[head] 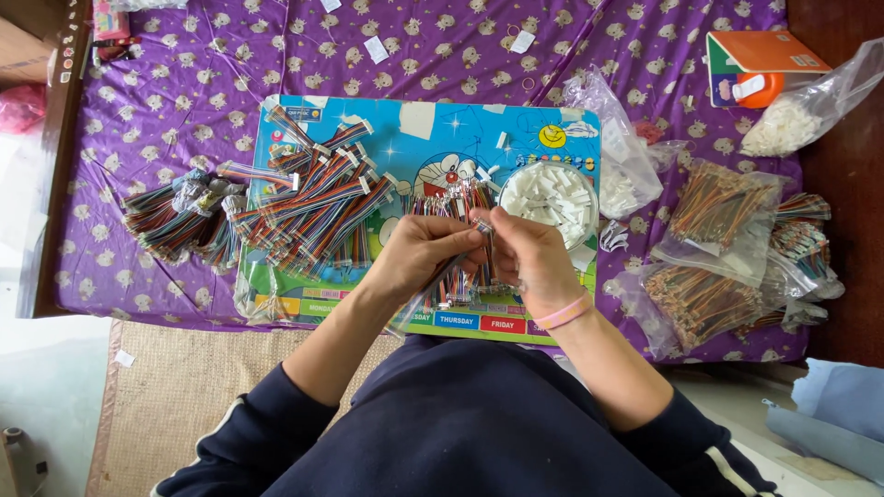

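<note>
A short multicoloured ribbon cable of thin striped wires (458, 269) is held between both hands over the lower middle of a blue cartoon-printed plastic board (433, 138). The left hand (419, 253) is closed around the cable's middle, fingers curled and pressed together on the wires. The right hand (529, 258), with a pink band at the wrist, is pinched by thumb and fingertips on the cable's upper end, where a small pale tip is seen. The wires show red, orange, green and blue strands lying flat side by side. Just beyond the hands a round clear bowl of small white plastic connectors (548, 198) is set on the board, and a heap of similar striped cables (313, 207) is spread at the left.
</note>
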